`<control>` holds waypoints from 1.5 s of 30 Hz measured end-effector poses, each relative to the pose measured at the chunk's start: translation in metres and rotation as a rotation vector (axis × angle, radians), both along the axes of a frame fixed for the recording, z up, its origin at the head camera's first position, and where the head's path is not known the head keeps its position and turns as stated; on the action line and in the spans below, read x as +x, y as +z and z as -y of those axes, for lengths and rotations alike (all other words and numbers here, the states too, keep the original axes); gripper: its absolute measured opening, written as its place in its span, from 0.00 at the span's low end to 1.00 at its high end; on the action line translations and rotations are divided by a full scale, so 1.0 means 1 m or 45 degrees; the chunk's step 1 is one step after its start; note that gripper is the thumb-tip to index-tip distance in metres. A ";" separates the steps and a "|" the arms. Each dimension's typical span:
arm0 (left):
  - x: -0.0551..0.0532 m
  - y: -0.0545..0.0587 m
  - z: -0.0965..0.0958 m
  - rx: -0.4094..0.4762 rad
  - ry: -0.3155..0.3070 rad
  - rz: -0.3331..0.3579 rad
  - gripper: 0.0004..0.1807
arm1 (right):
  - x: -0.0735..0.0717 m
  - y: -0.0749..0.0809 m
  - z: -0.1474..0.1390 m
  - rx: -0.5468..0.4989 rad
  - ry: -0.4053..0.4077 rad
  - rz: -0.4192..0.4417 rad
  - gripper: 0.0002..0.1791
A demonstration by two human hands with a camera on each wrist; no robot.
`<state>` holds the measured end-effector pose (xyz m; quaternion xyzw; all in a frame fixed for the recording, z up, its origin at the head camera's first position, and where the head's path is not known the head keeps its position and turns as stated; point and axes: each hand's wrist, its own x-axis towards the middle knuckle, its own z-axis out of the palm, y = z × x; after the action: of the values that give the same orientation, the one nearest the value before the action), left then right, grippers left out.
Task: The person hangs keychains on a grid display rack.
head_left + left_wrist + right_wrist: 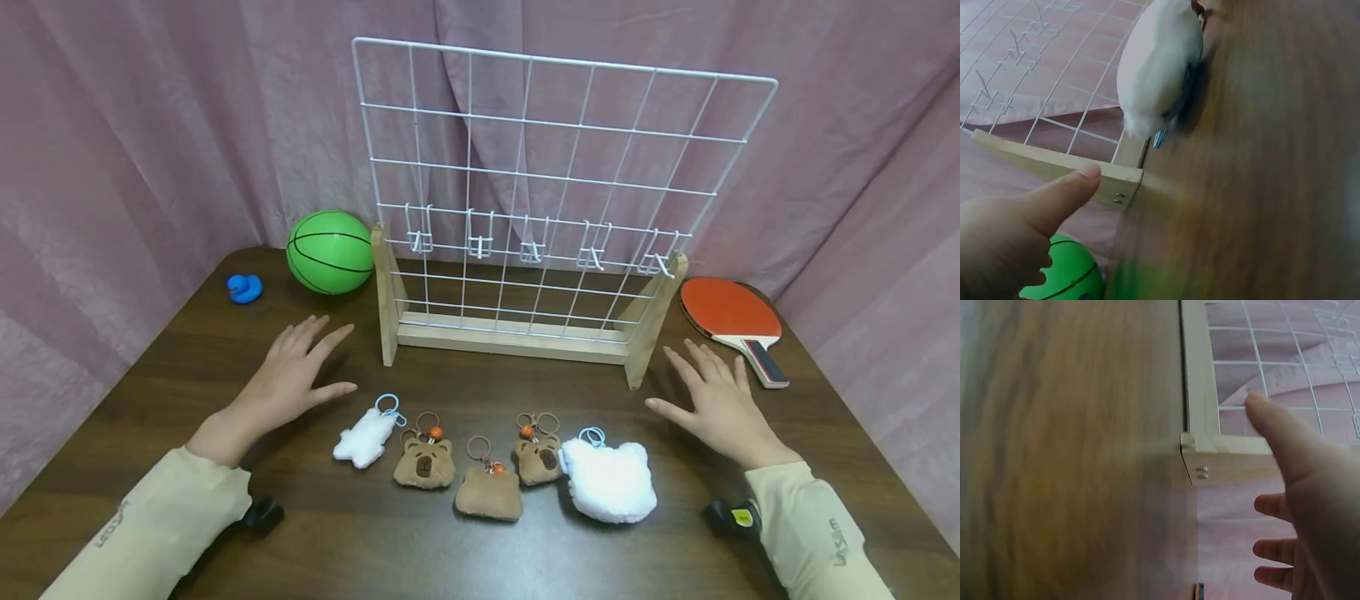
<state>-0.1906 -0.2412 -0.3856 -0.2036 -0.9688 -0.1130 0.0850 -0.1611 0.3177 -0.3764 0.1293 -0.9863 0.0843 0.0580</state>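
Note:
My left hand (281, 379), fingers spread, holds nothing at the left of the table, nearest to a small white plush keychain (365, 437) with a blue ring. On the right, my right hand (723, 408) is likewise spread and holds nothing, beside a larger white plush keychain (611, 482). Between the hands lie three brown plush keychains with orange beads: a bear face (424, 462), a plain-backed one (489, 493) and another bear face (537, 461). Behind them stands a white wire grid rack (510, 172) on a wooden base (513, 340), with several white hooks (480, 243) across it.
A green ball (330, 252) sits left of the rack, with a blue toy duck (244, 288) farther left. To the rack's right lies a red table tennis paddle (731, 310). Pink curtains (187, 108) hang behind the dark wooden table (360, 550).

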 end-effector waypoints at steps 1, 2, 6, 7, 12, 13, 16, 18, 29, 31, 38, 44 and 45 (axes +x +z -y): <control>0.000 0.001 -0.001 0.005 0.000 -0.001 0.44 | 0.000 0.001 0.000 0.003 0.000 -0.009 0.48; -0.001 0.002 -0.001 0.012 -0.002 -0.008 0.44 | 0.000 0.001 -0.001 0.004 0.002 -0.020 0.48; -0.002 0.005 -0.003 0.033 -0.009 -0.029 0.43 | 0.001 0.003 -0.004 0.005 0.009 -0.066 0.47; -0.003 0.006 -0.004 0.040 -0.011 -0.032 0.43 | 0.001 0.003 -0.005 0.004 0.012 -0.078 0.47; -0.004 0.007 -0.005 0.090 -0.007 -0.058 0.43 | 0.004 0.011 -0.006 -0.005 0.009 -0.103 0.47; -0.004 0.008 -0.005 0.105 -0.007 -0.065 0.43 | 0.005 0.013 -0.006 -0.011 0.009 -0.104 0.47; -0.005 0.011 -0.005 0.162 -0.002 -0.076 0.43 | 0.006 0.021 -0.006 -0.026 0.017 -0.117 0.47; -0.006 0.013 -0.005 0.204 0.003 -0.073 0.43 | 0.007 0.026 -0.005 -0.030 0.026 -0.125 0.47; -0.020 0.020 -0.009 0.525 0.026 0.029 0.40 | 0.012 0.052 0.002 -0.110 0.022 -0.096 0.43; -0.023 0.021 -0.012 0.601 0.020 0.053 0.39 | 0.014 0.056 0.005 -0.135 0.029 -0.082 0.41; -0.029 0.027 -0.025 0.807 -0.009 0.191 0.36 | 0.020 0.061 0.022 -0.192 0.109 -0.096 0.35; -0.033 0.022 -0.033 0.885 -0.010 0.271 0.37 | 0.022 0.055 0.034 -0.229 0.224 -0.131 0.29; -0.033 0.021 -0.034 0.891 -0.009 0.284 0.37 | 0.022 0.054 0.035 -0.231 0.240 -0.128 0.28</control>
<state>-0.2237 -0.2076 -0.3650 -0.1518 -0.8741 -0.4595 0.0431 -0.1392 0.2824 -0.3222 0.2195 -0.9540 0.1717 0.1105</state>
